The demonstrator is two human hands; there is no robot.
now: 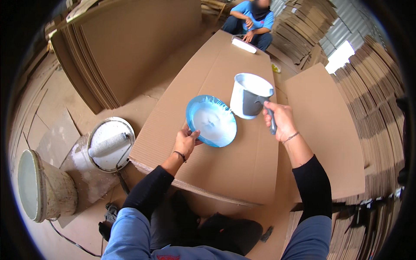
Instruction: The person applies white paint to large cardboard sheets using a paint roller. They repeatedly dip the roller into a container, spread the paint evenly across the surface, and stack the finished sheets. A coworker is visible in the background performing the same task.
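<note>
My left hand [187,142] grips the near-left rim of a round blue bowl [211,121], its inside coated with white liquid and drips along the far edge. My right hand [281,118] is closed around the grey handle of a white dipper [248,96], which has a grey patch on its side and white smears. The dipper is to the right of the bowl, slightly farther off. Both are over a stack of brown cardboard sheets [234,160]. How much the dipper holds is hard to tell.
Left of the stack, a paint roller [108,145] lies on a white round lid [99,164], beside a stained bucket [56,190]. Folded cardboard [143,43] stands behind them. A co-worker [253,21] crouches at the far end near a white roller [244,45]. Cardboard piles [372,108] line the right.
</note>
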